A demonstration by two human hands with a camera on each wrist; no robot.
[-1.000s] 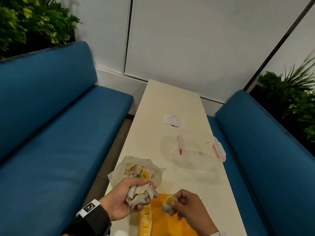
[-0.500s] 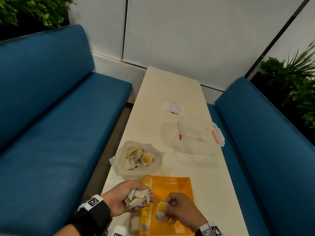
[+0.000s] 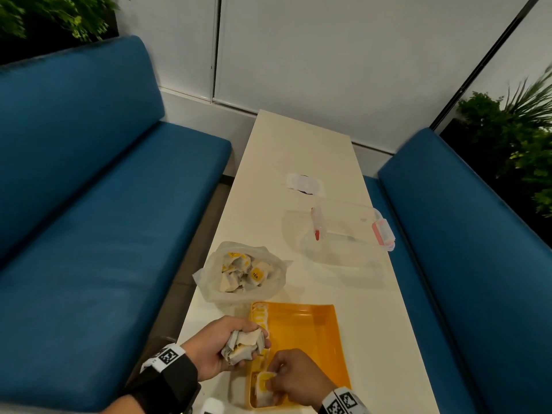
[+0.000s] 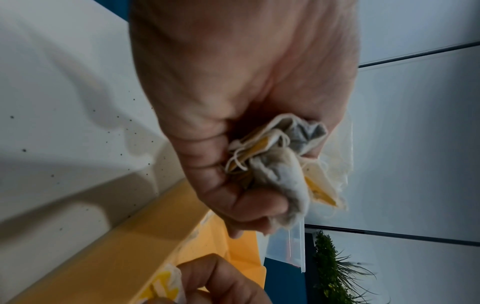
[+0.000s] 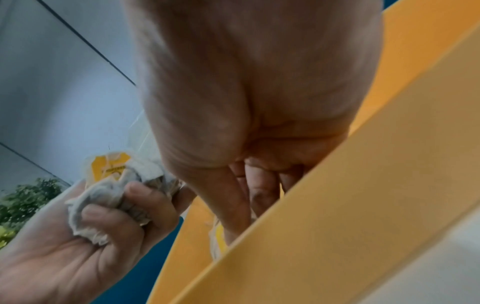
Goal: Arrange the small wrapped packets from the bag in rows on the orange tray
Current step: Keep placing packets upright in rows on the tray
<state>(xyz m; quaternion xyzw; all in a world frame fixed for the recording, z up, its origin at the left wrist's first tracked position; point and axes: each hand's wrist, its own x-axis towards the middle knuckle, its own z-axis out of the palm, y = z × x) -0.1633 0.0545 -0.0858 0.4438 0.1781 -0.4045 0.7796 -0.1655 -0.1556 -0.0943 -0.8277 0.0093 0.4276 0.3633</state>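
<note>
Left hand (image 3: 222,345) curled round bunch of packets (image 3: 243,346), fingers wrapped tight, bunch bulging past fingertips; hand held just left of orange tray (image 3: 310,333), near its left wall. Right hand (image 3: 294,376) inside tray at near-left corner, thumb and fingertips pinching 1 packet (image 3: 264,383), packet low against tray floor in line with row of packets (image 3: 259,319) along left wall. Plastic bag (image 3: 242,271) with more packets just beyond tray. Clear box (image 3: 348,234) farther right on table (image 3: 301,150).
</note>
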